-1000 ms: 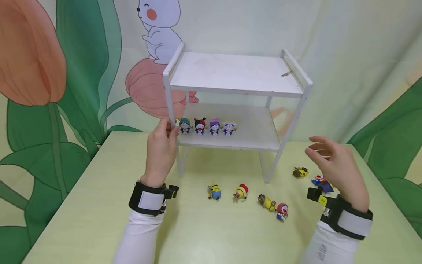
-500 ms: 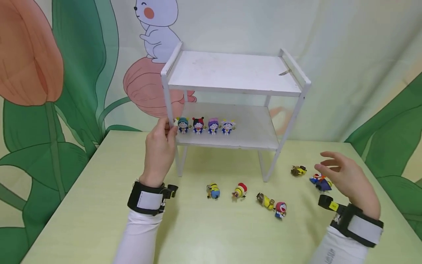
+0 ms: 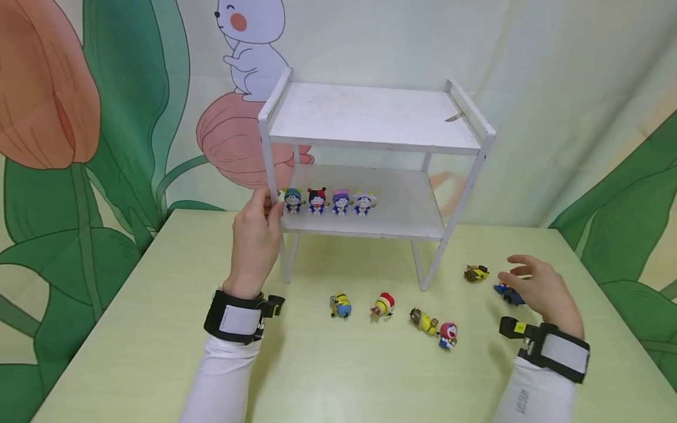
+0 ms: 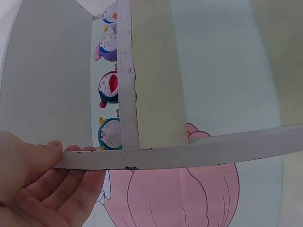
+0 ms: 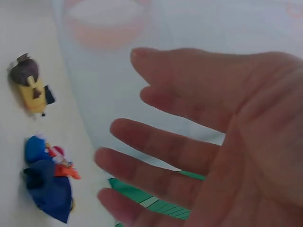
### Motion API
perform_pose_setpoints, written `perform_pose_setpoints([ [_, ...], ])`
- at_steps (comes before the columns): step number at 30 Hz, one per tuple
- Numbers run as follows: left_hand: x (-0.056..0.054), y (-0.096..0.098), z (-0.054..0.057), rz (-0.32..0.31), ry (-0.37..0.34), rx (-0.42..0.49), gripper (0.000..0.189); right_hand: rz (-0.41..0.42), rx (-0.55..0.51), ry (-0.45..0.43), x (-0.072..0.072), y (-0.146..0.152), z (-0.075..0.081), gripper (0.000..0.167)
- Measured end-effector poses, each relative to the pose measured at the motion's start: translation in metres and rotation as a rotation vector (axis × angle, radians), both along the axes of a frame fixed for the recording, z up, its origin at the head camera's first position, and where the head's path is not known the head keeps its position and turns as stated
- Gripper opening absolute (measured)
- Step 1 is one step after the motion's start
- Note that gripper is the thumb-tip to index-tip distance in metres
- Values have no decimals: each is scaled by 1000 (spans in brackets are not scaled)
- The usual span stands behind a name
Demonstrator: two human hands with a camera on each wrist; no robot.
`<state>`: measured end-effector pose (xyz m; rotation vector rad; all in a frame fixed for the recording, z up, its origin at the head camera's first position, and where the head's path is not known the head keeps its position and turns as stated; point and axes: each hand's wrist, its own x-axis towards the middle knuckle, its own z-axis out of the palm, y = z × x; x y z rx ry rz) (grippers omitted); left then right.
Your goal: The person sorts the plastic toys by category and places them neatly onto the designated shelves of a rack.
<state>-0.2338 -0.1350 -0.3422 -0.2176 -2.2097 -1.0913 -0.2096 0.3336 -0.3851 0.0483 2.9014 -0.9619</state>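
My left hand grips the left front post of a white two-tier shelf. In the left wrist view, thumb and fingers pinch that post from both sides. On the lower tier, several small Doraemon figures in different hats stand in a row beside this hand. My right hand hovers with loosely bent fingers over a dark-blue-caped figure, partly covering it in the head view. Nothing is between its fingers. The caped figure lies apart from the hand in the right wrist view.
A yellow-and-brown figure lies near the shelf's right leg. In front of the shelf lie a Minion figure, a red-hatted figure, another yellow-and-brown figure and a red-hooded Doraemon. A printed curtain hangs behind.
My right hand has moved down toward the caped figure, first drifting right and then back left. My left hand keeps its hold on the post. The head view has shifted slightly.
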Motion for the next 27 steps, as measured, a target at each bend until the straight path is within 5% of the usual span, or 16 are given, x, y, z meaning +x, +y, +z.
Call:
perform_pose_setpoints([
  [13,0,0,0,-3,-6,7,21,-135,50,91,-23,13,-25,54],
  [19,-1,0,0,-3,14,-9,19,-233,57,-7,-31,22,-36,62],
  [27,0,0,0,-4,12,-10,20,-200,69,-118,-38,21,-43,70],
])
